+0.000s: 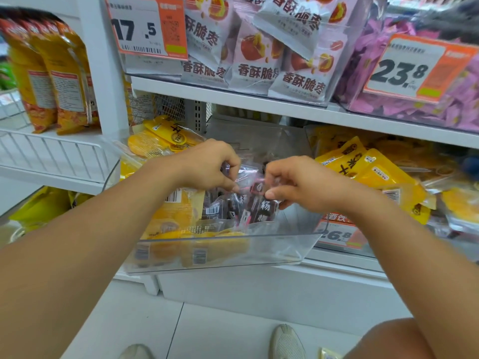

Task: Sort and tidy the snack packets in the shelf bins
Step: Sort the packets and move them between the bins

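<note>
Reaching into a clear plastic shelf bin (259,251) pulled forward off the lower white shelf, both hands worked at a cluster of small dark purple snack packets (255,203) near the bin's middle. Left hand (210,164) had fingers curled, thumb and fingertips pinching a clear-edged packet top. Right hand (298,181) was curled too, thumb and forefinger pinching one dark packet with white characters. Yellow dried-fruit packets (176,213) lay in the same bin, left of the dark ones and along the front wall. More yellow packets (363,164) filled the neighbouring bin on the right, behind an orange price tag (339,233). Upper shelf held pale pink-white packets (259,63) and a 17.5 price tag (147,27). Two light shoes (286,342) stood on the white floor below.
</note>
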The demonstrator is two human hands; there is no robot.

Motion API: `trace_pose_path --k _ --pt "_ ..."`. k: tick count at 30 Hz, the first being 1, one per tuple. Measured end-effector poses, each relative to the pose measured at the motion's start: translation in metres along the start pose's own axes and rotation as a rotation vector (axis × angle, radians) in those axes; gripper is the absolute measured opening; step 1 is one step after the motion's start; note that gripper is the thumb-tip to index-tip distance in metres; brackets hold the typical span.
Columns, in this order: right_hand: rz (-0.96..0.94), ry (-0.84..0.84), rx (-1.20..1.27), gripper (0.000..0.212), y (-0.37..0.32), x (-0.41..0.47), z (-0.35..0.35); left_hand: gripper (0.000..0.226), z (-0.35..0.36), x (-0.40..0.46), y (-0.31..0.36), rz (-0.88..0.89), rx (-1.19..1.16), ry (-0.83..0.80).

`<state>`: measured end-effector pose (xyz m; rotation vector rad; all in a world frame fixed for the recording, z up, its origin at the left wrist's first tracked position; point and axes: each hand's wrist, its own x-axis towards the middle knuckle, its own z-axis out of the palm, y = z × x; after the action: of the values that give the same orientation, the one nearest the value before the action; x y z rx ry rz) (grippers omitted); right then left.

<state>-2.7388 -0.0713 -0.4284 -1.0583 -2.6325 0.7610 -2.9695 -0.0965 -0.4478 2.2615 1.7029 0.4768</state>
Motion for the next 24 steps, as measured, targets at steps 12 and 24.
trace_pose_path --k 12,24 --pt "0.012 -0.015 0.013 0.017 -0.003 0.016 0.044 0.02 -0.006 -0.006 0.012 0.021 -0.012 -0.045" --pt "0.38 0.161 -0.381 0.025 -0.002 0.077 0.002 0.06 -0.002 -0.001 0.014 0.014 0.173 -0.151"
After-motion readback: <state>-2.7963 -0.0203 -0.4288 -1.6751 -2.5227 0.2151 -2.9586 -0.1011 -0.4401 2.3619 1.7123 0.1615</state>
